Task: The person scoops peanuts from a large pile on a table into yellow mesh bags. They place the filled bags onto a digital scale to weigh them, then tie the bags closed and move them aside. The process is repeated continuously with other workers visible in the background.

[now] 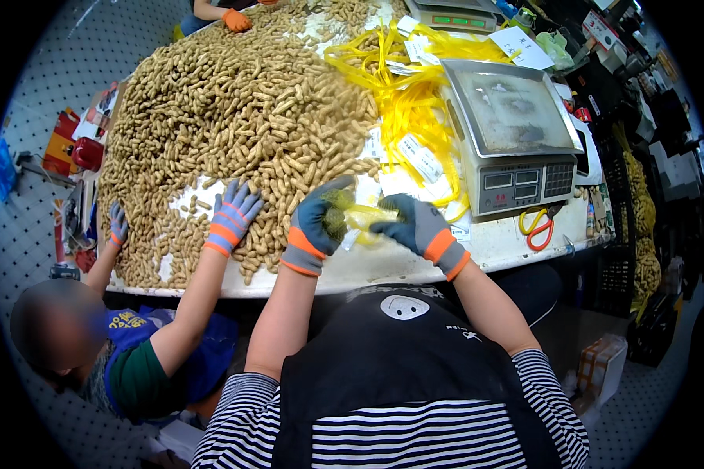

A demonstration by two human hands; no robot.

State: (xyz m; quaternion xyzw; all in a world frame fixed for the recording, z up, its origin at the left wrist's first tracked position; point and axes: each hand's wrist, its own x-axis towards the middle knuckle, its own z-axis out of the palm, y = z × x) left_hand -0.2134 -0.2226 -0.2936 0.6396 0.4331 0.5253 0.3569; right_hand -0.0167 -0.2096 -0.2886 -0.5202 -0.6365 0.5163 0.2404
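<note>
Netting of yellow-green mesh (358,218) above near edge of white-topped table (375,270), grasped by left hand (314,227) in grey-and-orange glove; matching-gloved right hand (419,228) at other end, pinch unclear. Mesh could snag on gloves; right forearm could knock orange-and-yellow-handled scissors (551,227) off.

The peanuts (235,109) look rough and matt, the strips (411,104) glossy plastic, the scale pan (512,117) smooth metal.

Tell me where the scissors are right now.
In the head view, the scissors lie toward the right on the white table, near its front edge, just in front of the nearer scale and right of the wearer's right hand.
</note>
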